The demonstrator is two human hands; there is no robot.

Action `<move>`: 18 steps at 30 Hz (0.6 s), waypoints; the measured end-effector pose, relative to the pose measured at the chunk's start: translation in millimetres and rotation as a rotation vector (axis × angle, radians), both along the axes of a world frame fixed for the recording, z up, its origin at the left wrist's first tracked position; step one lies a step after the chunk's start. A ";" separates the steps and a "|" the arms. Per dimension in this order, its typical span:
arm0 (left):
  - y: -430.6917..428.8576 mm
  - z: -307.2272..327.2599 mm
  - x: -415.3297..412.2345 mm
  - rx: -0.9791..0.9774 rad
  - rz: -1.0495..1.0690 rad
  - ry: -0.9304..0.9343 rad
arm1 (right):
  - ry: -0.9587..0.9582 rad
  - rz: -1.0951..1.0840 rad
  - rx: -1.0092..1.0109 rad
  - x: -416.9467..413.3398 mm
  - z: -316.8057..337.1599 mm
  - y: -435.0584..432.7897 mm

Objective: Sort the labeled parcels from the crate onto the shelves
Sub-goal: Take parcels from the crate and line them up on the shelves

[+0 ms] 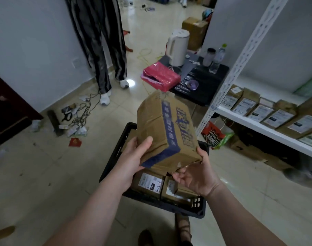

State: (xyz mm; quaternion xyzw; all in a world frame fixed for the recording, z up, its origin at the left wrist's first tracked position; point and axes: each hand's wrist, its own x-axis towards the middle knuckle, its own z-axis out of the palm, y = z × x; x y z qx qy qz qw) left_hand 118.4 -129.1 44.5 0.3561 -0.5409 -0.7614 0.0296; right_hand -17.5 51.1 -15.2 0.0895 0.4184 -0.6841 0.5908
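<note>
I hold a brown cardboard parcel point(166, 130) with blue print, tilted, above the black crate point(111, 166). My left hand point(132, 158) grips its near left corner, thumb on top. My right hand point(192, 176) supports its near right corner from below, fingers curled under the edge. Inside the crate lie labeled parcels point(149, 182) with handwritten numbers. To the right stands a white shelf point(258, 126) carrying a row of labeled brown parcels point(275, 114).
A person in striped trousers point(105, 50) stands at the back left. A pink package point(160, 77), white kettle point(178, 47) and bottles point(217, 57) sit on a black box beyond the crate. Cables and litter point(75, 119) lie on the tiled floor left. Bags point(215, 135) sit under the shelf.
</note>
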 end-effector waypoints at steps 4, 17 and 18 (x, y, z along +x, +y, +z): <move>2.1 15.7 1.5 -0.078 -0.110 -0.044 | 0.107 0.010 -0.022 0.0 9.4 7.1; 12.2 34.9 -2.5 -1.752 -0.425 0.024 | 0.268 -0.200 0.066 -45.0 75.2 36.4; 11.3 35.1 -3.9 -1.878 -0.449 0.095 | 0.263 -0.174 0.064 -45.8 80.9 35.3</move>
